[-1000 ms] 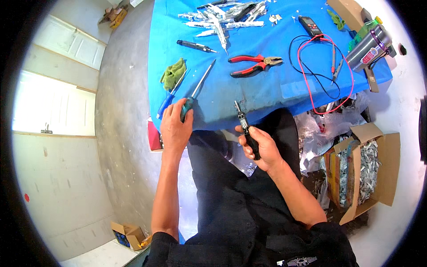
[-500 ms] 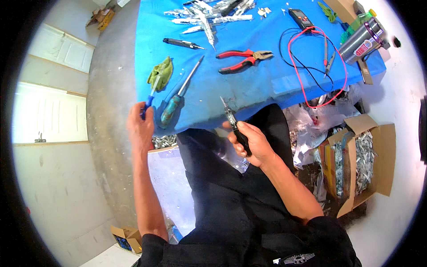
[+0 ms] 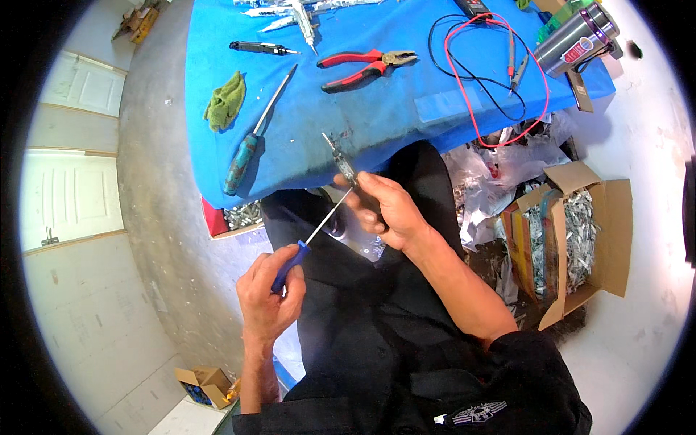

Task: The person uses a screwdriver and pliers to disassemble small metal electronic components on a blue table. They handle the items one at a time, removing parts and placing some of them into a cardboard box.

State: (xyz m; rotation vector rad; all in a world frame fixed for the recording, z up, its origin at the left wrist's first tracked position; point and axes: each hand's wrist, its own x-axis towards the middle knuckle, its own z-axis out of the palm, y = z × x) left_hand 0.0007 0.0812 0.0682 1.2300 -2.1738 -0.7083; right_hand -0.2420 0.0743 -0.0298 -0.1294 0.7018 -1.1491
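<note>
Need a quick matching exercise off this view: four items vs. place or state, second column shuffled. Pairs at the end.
Things
1. Blue-handled screwdriver
2. Pliers
3. Green cloth
4. Large cardboard box

Place or state
A. Crumpled, near the left edge of the table
B. Filled with silvery strips
C. Gripped in the left hand
D. Lying with red-and-black handles spread

Pairs: 1-C, 2-D, 3-A, 4-B

blue screwdriver (image 3: 302, 251): plastic handle, smooth metal shaft | flask (image 3: 573, 47): glossy metal | table cover (image 3: 297, 116): matt cloth
</note>
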